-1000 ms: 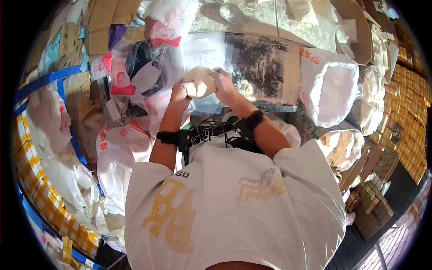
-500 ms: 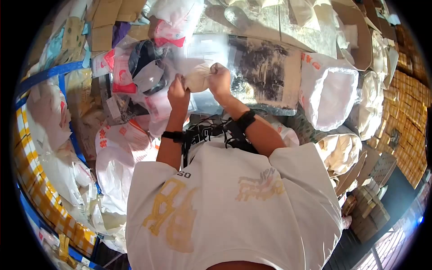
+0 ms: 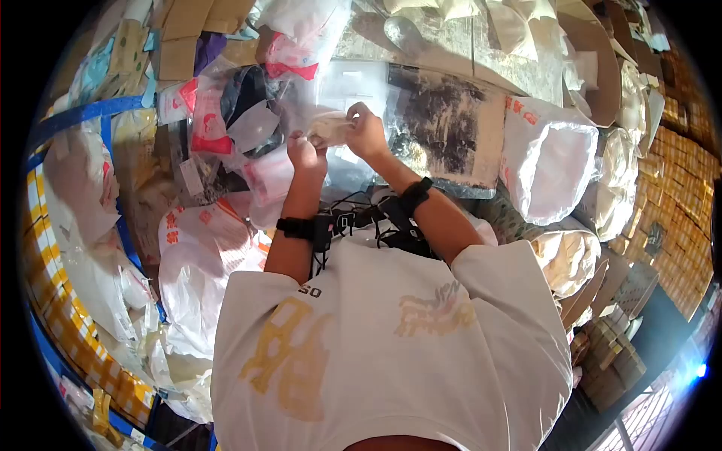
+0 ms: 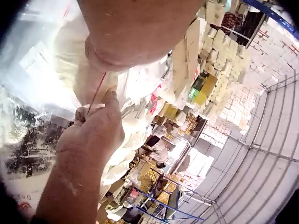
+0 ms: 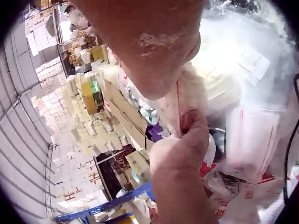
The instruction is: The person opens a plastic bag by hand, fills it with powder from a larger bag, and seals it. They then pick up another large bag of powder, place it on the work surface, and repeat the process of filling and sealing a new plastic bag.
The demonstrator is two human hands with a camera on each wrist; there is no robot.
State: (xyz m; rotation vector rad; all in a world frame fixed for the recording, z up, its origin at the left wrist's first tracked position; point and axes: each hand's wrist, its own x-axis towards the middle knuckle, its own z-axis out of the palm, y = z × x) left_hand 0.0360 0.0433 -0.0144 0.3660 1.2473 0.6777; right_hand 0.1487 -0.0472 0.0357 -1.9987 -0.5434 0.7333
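Between my hands is a clear zip bag (image 3: 331,128) with something pale cream inside. A red line runs along its edge in both wrist views. My left hand (image 3: 307,154) pinches the bag's near left end, and my right hand (image 3: 366,134) pinches the right end with bent fingers. The left wrist view has the right hand (image 4: 91,144) with thumb and fingertips at the red line. In the right wrist view the left hand (image 5: 180,154) grips the other end of that line. Below the bag lies a stack of clear plastic bags (image 3: 350,90) on the bench.
A worn dark board (image 3: 451,120) lies to the right, beside a white lined sack (image 3: 553,161). Left are pink-and-white packets (image 3: 209,128) and flat red-lined bags (image 3: 267,177). A metal scoop (image 3: 404,34) lies at the back. A blue frame (image 3: 98,111) stands at far left.
The bag was round and bulging between both hands; now it looks flatter and stretched sideways. My fingers have shifted to its edge, and the left hand has turned and moved slightly right.
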